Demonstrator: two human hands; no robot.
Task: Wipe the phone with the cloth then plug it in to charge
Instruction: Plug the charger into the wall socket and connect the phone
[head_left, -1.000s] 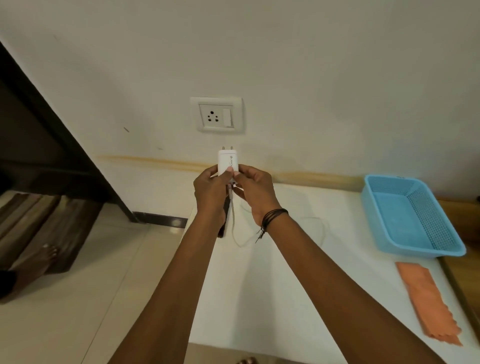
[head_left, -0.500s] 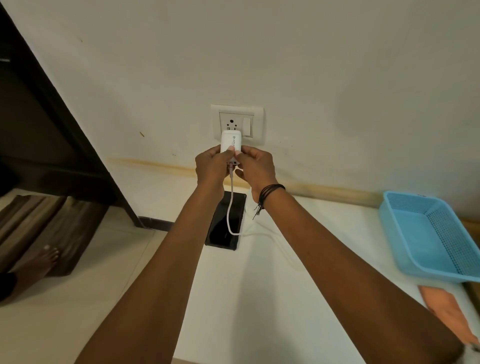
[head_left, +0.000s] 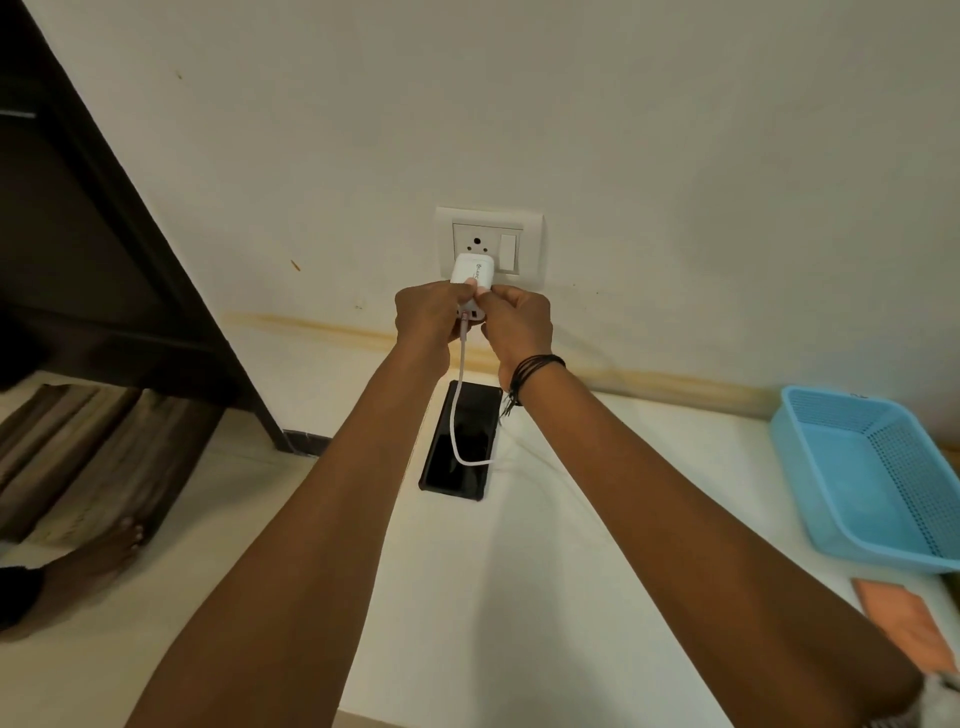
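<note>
Just above the middle of the frame, both hands grip a white charger (head_left: 471, 271) pressed against the white wall socket (head_left: 489, 248). The left hand (head_left: 427, 317) has its fingers curled closed around the charger's left side, and the right hand (head_left: 517, 322) pinches its right side the same way, with dark cords around that wrist. The charger's upper face carries a small grey logo, and its body covers the lower part of the socket plate; whether its pins are fully seated cannot be told.

A thin white cable (head_left: 457, 410) hangs from the charger's underside and curves across the phone (head_left: 460, 441), which lies flat on the white table (head_left: 519, 597) below the hands in the centre. The phone is a dark, glossy rectangle in a black case, screen unlit.

At the right edge sits a blue basket (head_left: 878, 478), and an orange cloth (head_left: 904, 623) lies flat in the lower right.
</note>
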